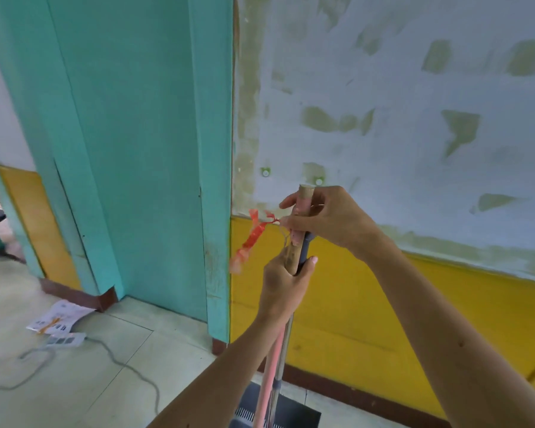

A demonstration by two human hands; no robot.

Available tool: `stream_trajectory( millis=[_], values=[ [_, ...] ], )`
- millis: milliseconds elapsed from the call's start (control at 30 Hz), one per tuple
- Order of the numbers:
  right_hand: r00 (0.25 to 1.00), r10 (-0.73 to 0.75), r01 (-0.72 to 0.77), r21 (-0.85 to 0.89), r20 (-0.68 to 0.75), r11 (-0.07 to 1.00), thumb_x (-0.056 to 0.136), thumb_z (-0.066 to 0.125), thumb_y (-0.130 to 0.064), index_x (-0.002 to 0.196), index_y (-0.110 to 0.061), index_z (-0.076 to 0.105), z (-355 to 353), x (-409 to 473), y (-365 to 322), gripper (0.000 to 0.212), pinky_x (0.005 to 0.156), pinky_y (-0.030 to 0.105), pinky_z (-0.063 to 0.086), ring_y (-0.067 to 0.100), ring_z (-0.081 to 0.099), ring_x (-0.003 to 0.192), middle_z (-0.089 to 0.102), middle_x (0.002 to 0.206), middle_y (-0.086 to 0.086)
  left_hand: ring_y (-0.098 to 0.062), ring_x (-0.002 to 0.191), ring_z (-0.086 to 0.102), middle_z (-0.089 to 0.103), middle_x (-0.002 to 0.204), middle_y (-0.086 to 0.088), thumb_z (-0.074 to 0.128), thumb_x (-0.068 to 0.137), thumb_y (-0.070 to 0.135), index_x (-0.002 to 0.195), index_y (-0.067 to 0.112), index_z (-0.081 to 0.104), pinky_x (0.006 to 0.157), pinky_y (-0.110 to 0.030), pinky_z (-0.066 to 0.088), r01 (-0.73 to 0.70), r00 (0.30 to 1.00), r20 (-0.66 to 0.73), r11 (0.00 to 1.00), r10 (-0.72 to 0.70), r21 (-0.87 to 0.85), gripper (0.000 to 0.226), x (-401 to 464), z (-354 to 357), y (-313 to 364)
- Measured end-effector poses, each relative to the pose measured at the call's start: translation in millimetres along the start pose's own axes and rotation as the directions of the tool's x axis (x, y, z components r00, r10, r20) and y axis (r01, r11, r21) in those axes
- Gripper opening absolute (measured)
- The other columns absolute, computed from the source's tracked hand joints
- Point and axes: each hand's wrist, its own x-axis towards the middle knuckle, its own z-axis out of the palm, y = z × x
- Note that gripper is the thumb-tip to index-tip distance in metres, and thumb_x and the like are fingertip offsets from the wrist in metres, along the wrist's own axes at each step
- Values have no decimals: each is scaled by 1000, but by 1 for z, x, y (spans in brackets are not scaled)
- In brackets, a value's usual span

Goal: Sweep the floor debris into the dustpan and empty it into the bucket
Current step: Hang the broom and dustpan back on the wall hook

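Observation:
Two long handles stand upright together in front of me: a pink broom handle (303, 205) with a bare wooden tip, and a metal dustpan handle (283, 350) with a dark grip. My right hand (325, 219) is closed around the top of the broom handle. My left hand (286, 285) grips both handles just below. A red plastic string (252, 236) hangs from the broom handle to the left. The dark grey dustpan (294, 412) with a comb edge sits on the floor at the bottom. The broom head is hidden, and no bucket shows.
A yellow and white wall (383, 319) is close ahead with a dark skirting. A teal door frame (142, 149) stands at left. On the tiled floor lie a paper sheet (59, 316), a power strip (65, 339) and its grey cable (130, 366).

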Motion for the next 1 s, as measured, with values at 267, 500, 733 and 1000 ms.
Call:
stream_trajectory(
  millis=[267, 500, 733, 1000],
  values=[
    [987, -85, 0, -535, -134, 845, 67, 84, -19, 85, -17, 66, -15, 75, 14, 25, 53, 9, 41, -3, 58, 63, 61, 60, -14, -10, 43, 38, 45, 47, 12, 65, 89, 26, 78, 15, 61, 42, -23, 34, -7, 990, 136, 994, 22, -113, 15, 85, 24, -34],
    [942, 295, 31, -917, 159, 398, 69, 82, -11, 74, -9, 77, -31, 143, 13, 8, 66, 34, 61, 21, 71, 68, 70, 67, 3, -4, 40, 34, 44, 44, 15, 66, 89, 22, 65, 34, 48, 42, -16, 29, -29, 965, 255, 988, 67, -149, 33, 113, 61, -50],
    [916, 375, -210, -629, 141, 748, 89, 64, -19, 79, -20, 74, -60, 166, 49, 14, 62, 20, 48, 11, 68, 74, 75, 81, -3, -5, 39, 32, 38, 42, 13, 64, 91, 23, 68, 17, 52, 41, -19, 27, 26, 967, 254, 992, 7, -127, 27, 152, 71, -67],
    [905, 392, -415, 547, 167, 727, 96, 55, -10, 79, -6, 59, -72, 183, 99, 18, 73, 33, 47, 20, 51, 62, 52, 65, 5, -11, 55, 62, 66, 59, -3, 62, 91, 37, 65, 6, 64, 60, -22, 49, 72, 917, 394, 997, -70, 10, 40, 194, 86, -74]
  ],
)
